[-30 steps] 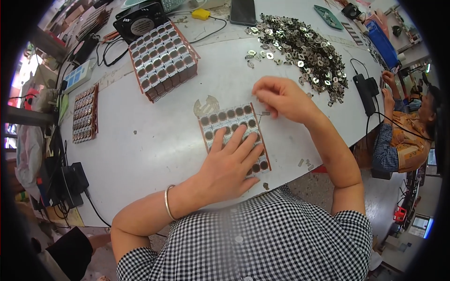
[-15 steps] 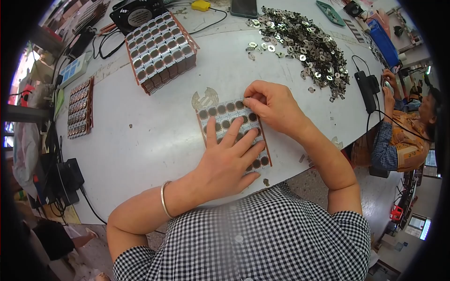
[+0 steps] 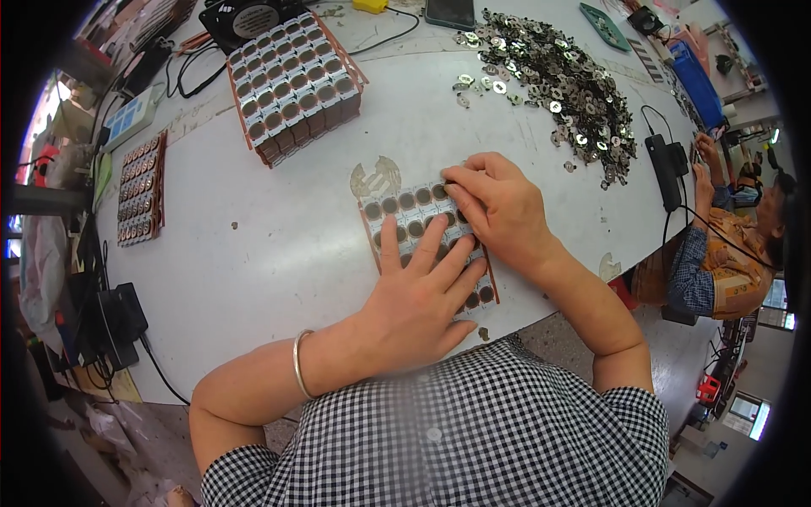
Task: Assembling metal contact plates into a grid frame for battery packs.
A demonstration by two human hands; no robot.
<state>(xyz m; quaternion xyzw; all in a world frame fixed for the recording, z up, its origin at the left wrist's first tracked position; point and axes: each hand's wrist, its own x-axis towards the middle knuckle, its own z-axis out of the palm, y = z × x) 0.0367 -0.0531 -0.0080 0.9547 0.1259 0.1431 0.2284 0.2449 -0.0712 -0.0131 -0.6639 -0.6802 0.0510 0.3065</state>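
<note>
A panel of small circuit boards (image 3: 406, 201), with rows of dark round discs and brown edge strips, lies on the table in front of me. My left hand (image 3: 422, 286) rests flat across it, fingers spread, covering much of its middle and lower part. At the panel's far right corner, my right hand (image 3: 504, 204) is closed in a pinch beside the last disc of the far row. Whatever sits between its fingertips is hidden. A worn greyish mark (image 3: 376, 178) shows on the tabletop just beyond the panel.
Back left stands a tall stack of similar panels (image 3: 296, 80), near a black fan (image 3: 245, 19). A smaller panel stack (image 3: 142, 190) lies far left. Loose shiny metal pieces (image 3: 574, 97) are heaped back right, near a black power adapter (image 3: 663, 169). Another person (image 3: 718, 262) works at right.
The fingers of my right hand have straightened a little at the panel's corner, still pinched. My left hand stays spread on the panel. The whole view has shifted slightly.
</note>
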